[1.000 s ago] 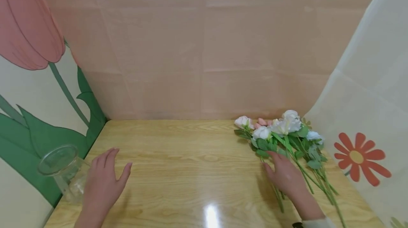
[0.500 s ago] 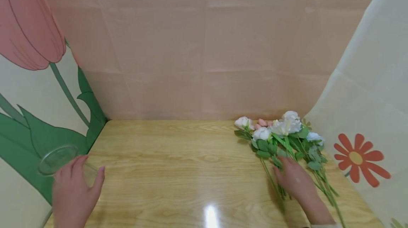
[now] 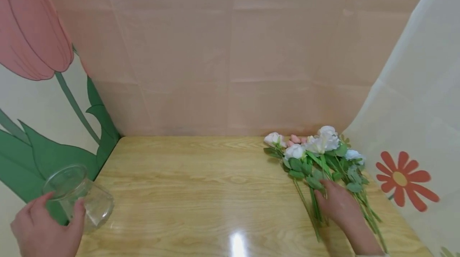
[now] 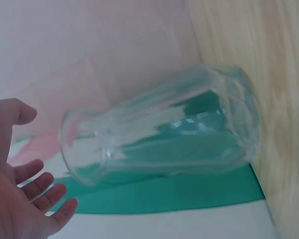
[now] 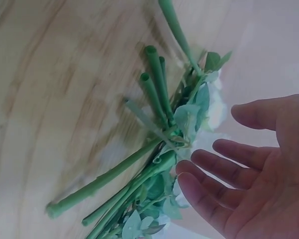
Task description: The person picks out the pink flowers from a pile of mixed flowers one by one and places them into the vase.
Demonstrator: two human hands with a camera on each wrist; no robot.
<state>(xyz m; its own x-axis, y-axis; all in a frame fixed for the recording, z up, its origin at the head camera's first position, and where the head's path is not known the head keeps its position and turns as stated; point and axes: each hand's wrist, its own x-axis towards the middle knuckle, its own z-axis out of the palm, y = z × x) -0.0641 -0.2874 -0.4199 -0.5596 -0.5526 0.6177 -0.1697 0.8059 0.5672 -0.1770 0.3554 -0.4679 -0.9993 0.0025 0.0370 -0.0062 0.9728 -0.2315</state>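
Note:
A clear glass vase (image 3: 98,205) with a flared rim stands on the table's left side. My left hand (image 3: 46,225) is beside its upper part, nearer to me, thumb and fingers spread. In the left wrist view, a gap separates the left hand (image 4: 27,179) from the vase (image 4: 179,129). Over at the right lies a bunch of white, pink and pale blue flowers (image 3: 323,141) with green stems. My right hand (image 3: 339,205) hovers over those stems. The right wrist view has its fingers loosely extended, holding nothing, close to the stems (image 5: 154,94); contact is hard to judge.
The wooden table (image 3: 201,193) extends between vase and flowers. A plain pinkish backdrop (image 3: 230,57) hangs behind it. At the left is a tulip-printed sheet (image 3: 36,97), close to the vase; a pale sheet with a red flower print (image 3: 413,109) borders the right.
My left hand has moved left and toward me, passing in front of the vase, which stays in place. My right hand has shifted slightly right and nearer over the stems.

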